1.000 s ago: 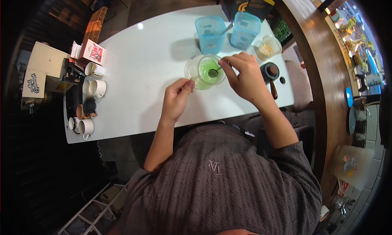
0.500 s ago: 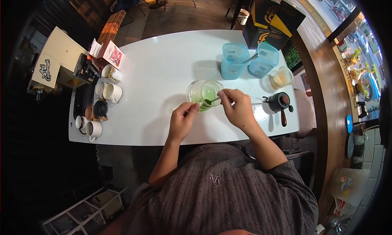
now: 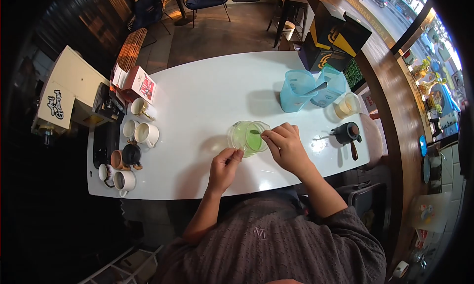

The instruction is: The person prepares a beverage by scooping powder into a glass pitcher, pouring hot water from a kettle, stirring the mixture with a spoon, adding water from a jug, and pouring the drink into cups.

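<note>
A clear, round-rimmed cup (image 3: 254,145) with pale green liquid is on the white table (image 3: 197,101) in front of me. Its see-through walls overlap, so whether a second clear vessel stands behind it is hard to tell. At the near left edge of the cup, my left hand (image 3: 226,169) pinches it between thumb and fingers. My right hand (image 3: 287,147) is closed round the handle of a small spoon (image 3: 255,132), whose lower end is in the cup over the green liquid. Most of the handle is hidden by my fingers.
Two blue plastic containers (image 3: 297,99) stand at the back right, a long utensil across them. Beside them are a cup of beige contents (image 3: 347,105) and a black portafilter (image 3: 346,133). Several mugs (image 3: 146,134) line the left edge near a cream machine (image 3: 74,89).
The view has tilted up, so the table sits lower in the frame. The spoon has shifted within the cup, and the green liquid looks paler and more even. Both hands keep their grips.
</note>
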